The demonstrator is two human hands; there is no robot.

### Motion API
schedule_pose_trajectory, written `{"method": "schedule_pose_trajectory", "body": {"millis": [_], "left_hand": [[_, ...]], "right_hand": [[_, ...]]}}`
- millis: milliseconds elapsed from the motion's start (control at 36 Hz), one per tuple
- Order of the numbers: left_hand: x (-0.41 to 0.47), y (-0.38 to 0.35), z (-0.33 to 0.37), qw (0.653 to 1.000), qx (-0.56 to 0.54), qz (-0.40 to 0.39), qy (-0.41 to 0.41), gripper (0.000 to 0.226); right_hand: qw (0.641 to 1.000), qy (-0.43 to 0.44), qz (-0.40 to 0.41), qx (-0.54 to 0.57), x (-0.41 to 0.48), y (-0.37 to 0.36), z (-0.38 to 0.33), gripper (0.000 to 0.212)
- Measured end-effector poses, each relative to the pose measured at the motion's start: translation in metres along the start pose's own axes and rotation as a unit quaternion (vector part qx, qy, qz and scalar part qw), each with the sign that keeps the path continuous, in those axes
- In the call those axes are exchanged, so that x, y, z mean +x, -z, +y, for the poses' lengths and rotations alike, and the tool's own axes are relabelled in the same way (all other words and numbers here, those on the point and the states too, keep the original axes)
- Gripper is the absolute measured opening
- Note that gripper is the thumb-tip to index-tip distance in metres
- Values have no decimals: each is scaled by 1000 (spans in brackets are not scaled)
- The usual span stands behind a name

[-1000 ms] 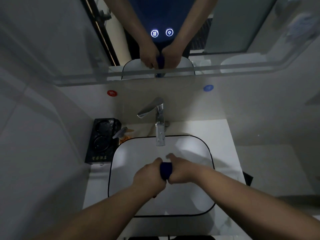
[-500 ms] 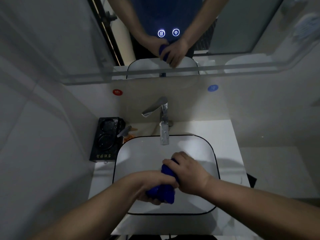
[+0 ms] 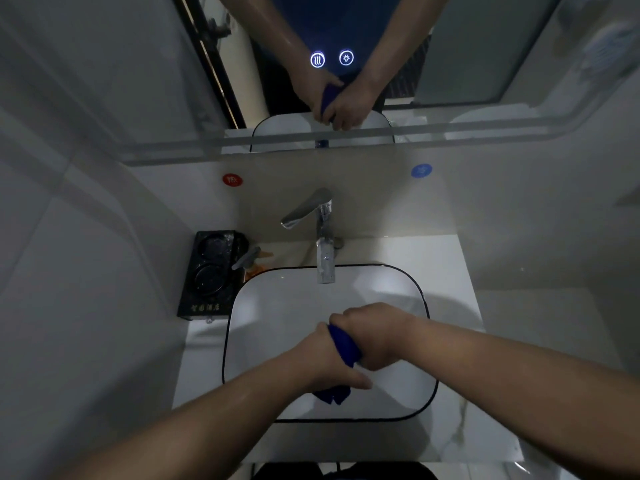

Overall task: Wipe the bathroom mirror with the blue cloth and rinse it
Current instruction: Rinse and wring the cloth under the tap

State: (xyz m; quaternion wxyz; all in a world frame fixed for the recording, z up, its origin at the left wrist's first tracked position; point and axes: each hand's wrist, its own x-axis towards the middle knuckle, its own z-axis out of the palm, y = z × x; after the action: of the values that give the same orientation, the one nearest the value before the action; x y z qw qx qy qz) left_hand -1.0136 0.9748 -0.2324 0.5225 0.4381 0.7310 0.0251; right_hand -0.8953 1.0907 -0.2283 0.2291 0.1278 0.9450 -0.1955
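Observation:
The blue cloth (image 3: 343, 345) is bunched into a twisted roll over the white basin (image 3: 273, 327). My left hand (image 3: 329, 367) grips its lower end, and a loose tail of cloth hangs out below that fist. My right hand (image 3: 375, 336) is clenched around the upper end, so both fists touch. The mirror (image 3: 485, 46) fills the top of the view and reflects my arms and the cloth. The chrome tap (image 3: 323, 237) stands behind the basin; no water stream is visible.
A black tray (image 3: 207, 271) with round recesses sits left of the basin, an orange-and-grey bottle (image 3: 252, 261) beside it. Red (image 3: 232, 179) and blue (image 3: 421, 170) round stickers mark the backsplash. Two lit touch icons (image 3: 331, 59) glow on the mirror. Walls close in left and right.
My fists have shifted from side by side to a twisted hold, right hand above, left below. A tail of cloth now hangs under my left hand.

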Motion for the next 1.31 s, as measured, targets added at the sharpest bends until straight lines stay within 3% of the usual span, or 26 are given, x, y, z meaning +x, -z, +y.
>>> {"method": "schedule_pose_trajectory", "body": {"millis": [111, 222, 306, 361, 389, 444, 500, 556, 667, 722, 778, 833, 889, 972, 1028, 1111, 1194, 1250, 1306], "left_hand": [[-2, 2, 1, 998, 42, 24, 33, 93], [-15, -4, -3, 965, 195, 176, 9, 94], [-13, -2, -9, 941, 246, 229, -26, 87], [-7, 1, -13, 929, 278, 238, -60, 80], [-4, 3, -15, 921, 290, 246, -85, 75], [-1, 6, -23, 904, 307, 261, -145, 67], [-1, 7, -29, 896, 309, 258, -188, 59], [-3, 8, -31, 896, 303, 245, -211, 53], [-2, 8, -24, 904, 303, 236, -187, 45], [1, 9, -18, 922, 285, 219, -142, 41], [3, 10, -14, 952, 234, 183, -75, 41], [6, 12, -8, 984, 128, 122, 4, 38], [8, 17, -3, 996, -18, 42, 79, 30], [4, 32, -1, 969, -200, -24, 145, 40], [-7, 44, -2, 931, -312, -92, 167, 49], [-22, 56, -4, 848, -430, -243, 194, 47], [-26, 53, -6, 794, -474, -332, 188, 48], [-29, 49, -5, 787, -482, -346, 170, 47], [-33, 48, 0, 821, -447, -323, 147, 42]], "right_hand": [[999, -5, 45, -12, 1, -7, 0, 48], [995, -64, 67, 42, 3, -12, -5, 46], [984, -103, 35, 137, 6, -9, -14, 38], [966, -124, 11, 227, 7, -13, -18, 14], [947, -140, -1, 289, 7, -16, -20, 13], [880, -188, -18, 437, 4, -18, -21, 15], [825, -231, -51, 514, -3, -17, -19, 13], [808, -244, -96, 527, -7, -16, -15, 25], [819, -241, -130, 504, -5, -10, -10, 34], [835, -231, -138, 481, -2, -10, -8, 42], [863, -226, -118, 436, 1, -16, -6, 65], [891, -234, -44, 387, 0, -22, -6, 94], [914, -218, 73, 335, -8, -24, -10, 102], [956, -130, 227, 136, -23, -34, -21, 96], [962, -95, 252, 42, -30, -46, -26, 99], [959, -90, 270, 18, -35, -53, -20, 103], [942, -18, 328, 64, -30, -50, -7, 90], [947, 5, 307, 90, -27, -41, 1, 90], [973, 7, 221, 64, -26, -30, 5, 96]]}}
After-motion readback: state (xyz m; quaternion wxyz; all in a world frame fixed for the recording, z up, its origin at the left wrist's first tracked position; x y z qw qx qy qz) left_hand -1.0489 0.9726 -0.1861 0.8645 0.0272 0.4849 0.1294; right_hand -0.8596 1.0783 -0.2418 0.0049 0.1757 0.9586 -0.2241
